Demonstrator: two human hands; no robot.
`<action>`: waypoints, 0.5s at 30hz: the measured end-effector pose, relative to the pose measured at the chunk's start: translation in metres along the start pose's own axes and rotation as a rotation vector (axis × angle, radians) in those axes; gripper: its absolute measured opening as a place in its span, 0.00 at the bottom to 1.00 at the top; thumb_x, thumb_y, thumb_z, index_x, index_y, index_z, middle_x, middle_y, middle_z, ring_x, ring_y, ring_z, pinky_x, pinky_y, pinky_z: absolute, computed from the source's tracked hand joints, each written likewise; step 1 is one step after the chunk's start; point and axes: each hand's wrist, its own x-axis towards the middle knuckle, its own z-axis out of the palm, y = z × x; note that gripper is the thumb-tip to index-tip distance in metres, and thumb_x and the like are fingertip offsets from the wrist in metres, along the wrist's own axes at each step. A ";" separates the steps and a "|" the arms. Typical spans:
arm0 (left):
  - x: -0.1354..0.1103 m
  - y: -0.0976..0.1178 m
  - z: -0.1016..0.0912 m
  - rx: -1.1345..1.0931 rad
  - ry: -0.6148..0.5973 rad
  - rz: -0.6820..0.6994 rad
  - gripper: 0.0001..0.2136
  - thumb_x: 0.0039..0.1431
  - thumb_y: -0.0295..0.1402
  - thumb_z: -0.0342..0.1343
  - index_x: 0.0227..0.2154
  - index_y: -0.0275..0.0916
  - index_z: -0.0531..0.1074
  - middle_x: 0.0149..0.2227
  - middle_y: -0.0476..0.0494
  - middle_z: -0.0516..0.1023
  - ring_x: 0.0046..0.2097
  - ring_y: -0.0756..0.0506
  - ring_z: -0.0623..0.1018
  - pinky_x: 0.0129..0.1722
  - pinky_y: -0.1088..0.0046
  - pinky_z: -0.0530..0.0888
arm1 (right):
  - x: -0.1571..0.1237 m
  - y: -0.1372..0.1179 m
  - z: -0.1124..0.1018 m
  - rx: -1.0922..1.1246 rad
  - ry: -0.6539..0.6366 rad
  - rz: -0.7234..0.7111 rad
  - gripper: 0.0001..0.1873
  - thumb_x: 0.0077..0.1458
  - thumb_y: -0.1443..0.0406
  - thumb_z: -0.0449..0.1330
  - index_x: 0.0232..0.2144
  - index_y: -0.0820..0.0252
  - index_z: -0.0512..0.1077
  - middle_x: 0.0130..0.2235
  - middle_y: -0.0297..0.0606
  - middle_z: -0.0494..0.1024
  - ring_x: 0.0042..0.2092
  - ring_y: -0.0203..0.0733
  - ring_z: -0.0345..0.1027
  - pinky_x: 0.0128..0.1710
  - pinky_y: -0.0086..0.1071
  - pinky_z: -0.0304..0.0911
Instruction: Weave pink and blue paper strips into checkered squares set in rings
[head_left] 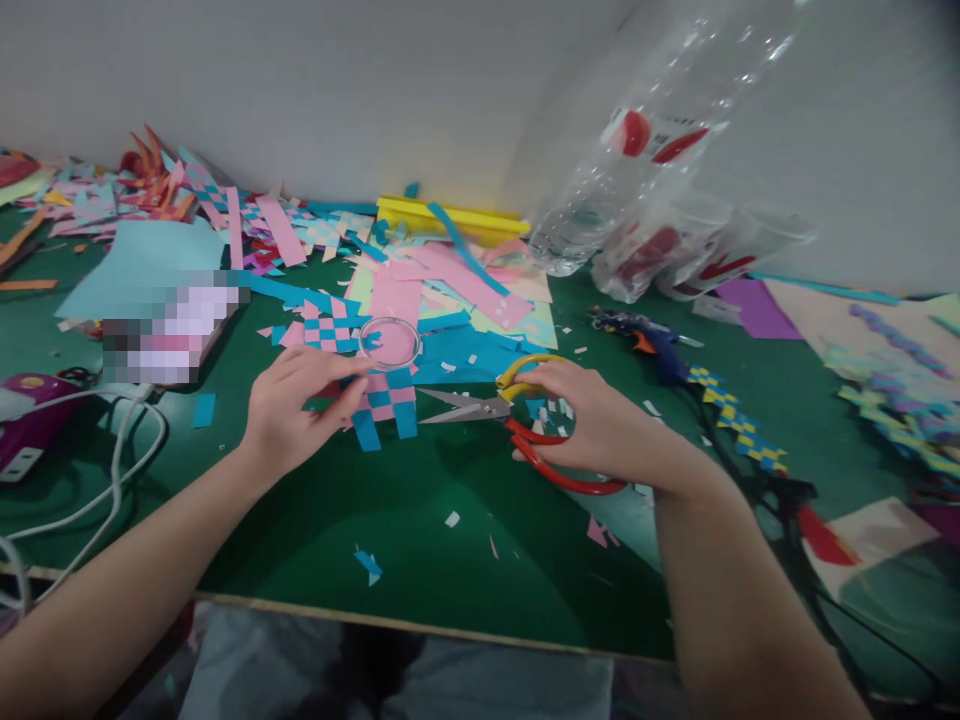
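My left hand (289, 405) is closed, with thumb and forefinger pinching the edge of a small woven paper piece (381, 403) in pink and blue, whose loose blue strip ends hang towards me. In my right hand (592, 415) is a pair of scissors (469, 408) with one yellow and one red handle. The blades are parted and point left, close to the right side of the woven piece. Just behind my left fingertips lies a clear ring, like a tape roll (390, 343), over pink paper. A blue and pink checkered strip (324, 328) lies beyond my left hand.
Coloured paper scraps (300, 215) pile along the wall. A yellow strip-shaped holder (450, 218), clear plastic cups in a sleeve (660, 150) and a dark blue glue gun (660, 350) stand or lie behind. A phone (180, 330) with white cable (116, 470) is at left.
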 end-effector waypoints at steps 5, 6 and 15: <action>-0.006 0.004 -0.007 0.014 0.107 0.334 0.13 0.51 0.22 0.57 0.39 0.45 0.71 0.29 0.53 0.80 0.28 0.51 0.78 0.30 0.72 0.72 | 0.000 0.012 -0.002 0.024 0.161 0.062 0.31 0.42 0.52 0.64 0.49 0.55 0.66 0.52 0.44 0.70 0.50 0.54 0.66 0.46 0.45 0.64; -0.007 0.005 -0.009 0.033 0.089 0.377 0.13 0.51 0.23 0.56 0.39 0.46 0.71 0.30 0.54 0.80 0.27 0.52 0.78 0.29 0.73 0.72 | 0.001 0.014 -0.002 0.012 0.214 0.084 0.30 0.43 0.53 0.64 0.49 0.55 0.66 0.51 0.44 0.70 0.50 0.55 0.66 0.46 0.45 0.64; -0.009 0.011 -0.004 0.085 0.025 0.335 0.12 0.53 0.25 0.54 0.37 0.50 0.74 0.28 0.54 0.81 0.30 0.48 0.79 0.35 0.68 0.71 | 0.008 0.027 0.003 -0.209 0.619 0.323 0.26 0.45 0.55 0.61 0.46 0.60 0.67 0.40 0.47 0.71 0.43 0.55 0.66 0.45 0.49 0.63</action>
